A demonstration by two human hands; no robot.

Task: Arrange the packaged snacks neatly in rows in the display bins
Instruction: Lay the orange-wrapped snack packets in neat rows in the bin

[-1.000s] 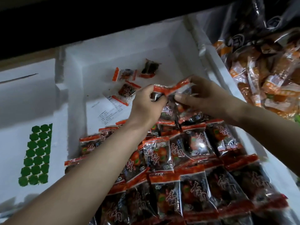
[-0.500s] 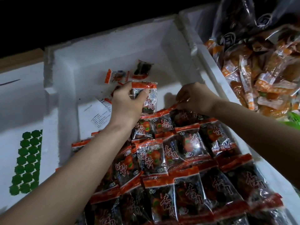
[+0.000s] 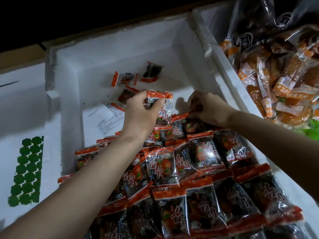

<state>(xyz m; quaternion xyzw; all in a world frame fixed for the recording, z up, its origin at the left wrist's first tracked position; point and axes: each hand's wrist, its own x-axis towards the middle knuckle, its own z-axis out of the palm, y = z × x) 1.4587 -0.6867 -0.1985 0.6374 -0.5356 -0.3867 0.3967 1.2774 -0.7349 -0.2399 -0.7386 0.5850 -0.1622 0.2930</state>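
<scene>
Above the back row [image 3: 195, 125] in the white bin [image 3: 120, 37], the left hand [image 3: 138, 116] grips a snack packet [image 3: 163, 109], thumb and fingers [image 3: 136, 98] curled round it; the right hand [image 3: 209, 107] pinches a second packet [image 3: 181, 116] by its red edge. Tugging could skew the loosely overlapped rows [image 3: 198, 157].

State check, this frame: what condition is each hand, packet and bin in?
left hand, grips one packet.
held packet, upright, over the back row.
right hand, pinches a back-row packet's orange edge.
rowed packets, overlapping in rows.
loose packets, scattered at the bin's far end.
foam bin, partly filled.
neighbouring bin, heaped with orange packets.
</scene>
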